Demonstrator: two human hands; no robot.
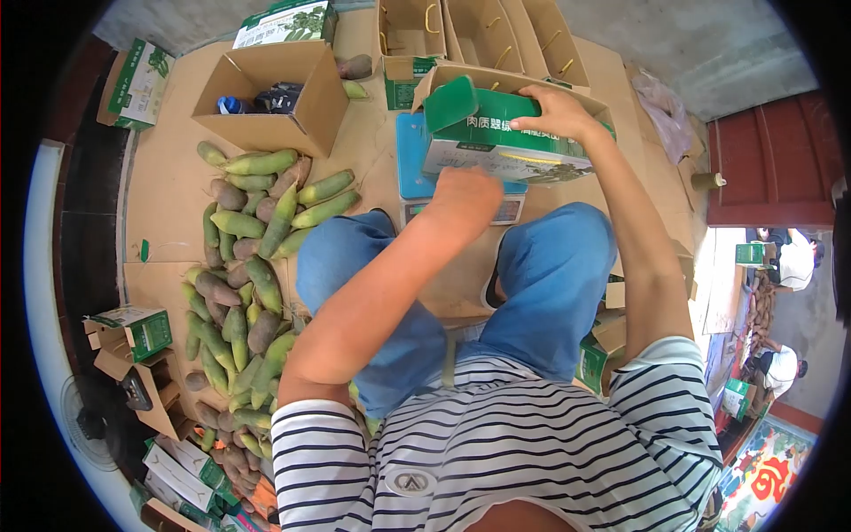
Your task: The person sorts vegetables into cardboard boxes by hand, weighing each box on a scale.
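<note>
A green-and-white printed carton (510, 124) rests tilted on a blue-topped digital scale (413, 168) between my knees. One green end flap (450, 105) stands up on its left. My right hand (558, 115) grips the carton's top edge, thumb on the green panel and fingers over the far side. Low at the carton's front, my left hand (472, 193) is closed, its back towards me. Its fingers are hidden, so what they hold cannot be made out. A yellow cord handle (530, 159) runs along the carton's front.
Green and purplish radishes (257, 284) lie piled on my left. Behind them stands an open cardboard box (266, 93) with dark and blue items inside. Several open cartons (483, 35) with yellow handles stand ahead. People (796, 262) work at the far right.
</note>
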